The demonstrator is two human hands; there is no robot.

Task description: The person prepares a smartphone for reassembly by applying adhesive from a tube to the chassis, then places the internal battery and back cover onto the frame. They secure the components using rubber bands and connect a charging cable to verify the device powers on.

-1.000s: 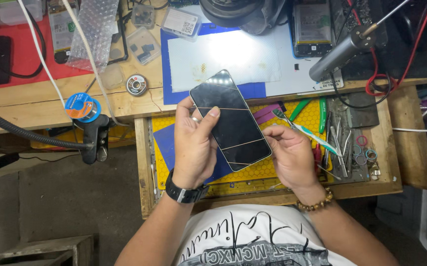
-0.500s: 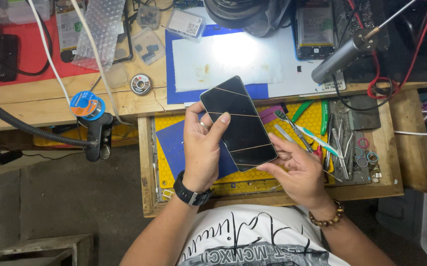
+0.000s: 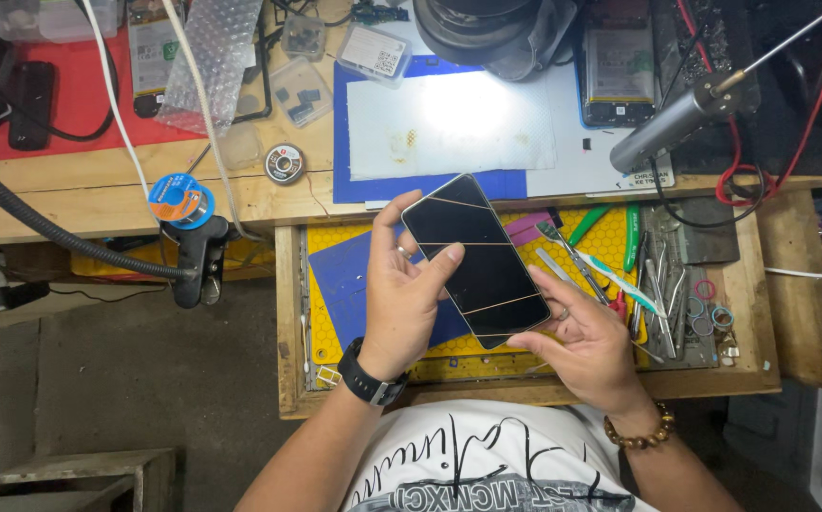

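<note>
I hold a black smartphone (image 3: 475,258) with thin light lines across its dark screen, tilted above an open wooden drawer (image 3: 525,389). My left hand (image 3: 403,303), with a black wristwatch, grips the phone's left edge, thumb resting on the screen. My right hand (image 3: 586,346), wearing a bead bracelet, supports the phone's lower right corner from beneath.
The drawer holds a yellow mat (image 3: 610,232), a blue pad (image 3: 346,280), tweezers, screwdrivers and small rings. On the wooden bench above lie a lit white work mat (image 3: 449,128), a solder spool (image 3: 180,201), a tape roll (image 3: 284,163), bubble wrap, small plastic boxes and a hot-air nozzle (image 3: 672,128).
The phone and both hands have shifted slightly right and down in view. My left thumb now lies across the screen. Grip unchanged.
</note>
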